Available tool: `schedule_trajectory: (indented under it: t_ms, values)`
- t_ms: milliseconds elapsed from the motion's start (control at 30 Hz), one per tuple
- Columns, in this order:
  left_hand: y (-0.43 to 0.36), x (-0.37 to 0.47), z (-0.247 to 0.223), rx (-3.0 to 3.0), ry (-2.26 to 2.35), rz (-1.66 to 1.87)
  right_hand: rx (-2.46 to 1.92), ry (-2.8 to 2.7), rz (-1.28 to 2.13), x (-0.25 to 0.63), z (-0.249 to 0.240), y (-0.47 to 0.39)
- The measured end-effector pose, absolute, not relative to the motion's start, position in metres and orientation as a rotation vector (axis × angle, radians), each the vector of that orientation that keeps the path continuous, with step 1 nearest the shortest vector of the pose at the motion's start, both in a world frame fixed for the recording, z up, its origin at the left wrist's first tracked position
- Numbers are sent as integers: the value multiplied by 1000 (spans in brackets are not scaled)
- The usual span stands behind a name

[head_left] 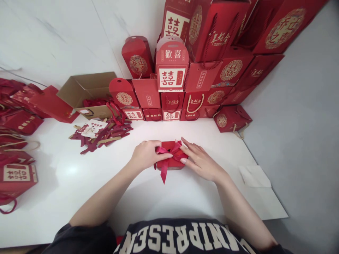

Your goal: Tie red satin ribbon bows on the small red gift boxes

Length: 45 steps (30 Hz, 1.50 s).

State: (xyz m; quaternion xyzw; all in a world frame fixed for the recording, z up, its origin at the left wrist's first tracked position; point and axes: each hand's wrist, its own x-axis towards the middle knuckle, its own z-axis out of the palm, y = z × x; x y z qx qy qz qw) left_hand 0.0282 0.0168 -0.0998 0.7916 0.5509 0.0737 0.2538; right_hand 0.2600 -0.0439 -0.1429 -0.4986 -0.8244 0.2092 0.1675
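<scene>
A small red gift box (169, 166) stands on the white table in front of me, with a shiny red ribbon bow (164, 169) tied on its top. One ribbon tail hangs down over the near side. My left hand (145, 155) grips the bow's left loop, its thumb reaching across to the knot and its fingers behind. On the right side, my right hand (202, 162) rests on the box and bow with its fingers apart, fingertips touching the right loop near the knot. Both hands partly cover the box.
Stacked red gift boxes (172, 77) line the wall ahead. An open cardboard carton (87, 84) holds red ribbon; dark red cut-out pieces (106, 137) lie before it. More red boxes (19, 176) stand left. White paper (254, 175) lies near the table's right edge.
</scene>
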Motion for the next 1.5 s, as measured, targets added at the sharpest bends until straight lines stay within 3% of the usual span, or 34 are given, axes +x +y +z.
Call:
schedule_trajectory:
  t_ms: [233, 433, 667, 900, 1200, 1500]
  values:
    - [33, 15, -100, 1709, 1016, 187, -1332, -2297, 578, 267, -142, -41]
    - [39, 10, -101, 1646, 981, 222, -1270, -2177, 673, 266, -139, -43]
    - [41, 7, -94, 1664, 908, 140, -1083, -1612, 770, 268, -120, -39]
    - [39, 8, -95, 1657, 889, 155, -1217, -1984, 1085, 255, -109, 8]
    - [39, 4, -99, 1696, 899, 207, -1017, -2084, 1339, 252, -112, 22]
    - [48, 4, -111, 1556, 817, 174, -975, -2144, 1341, 269, -115, 26]
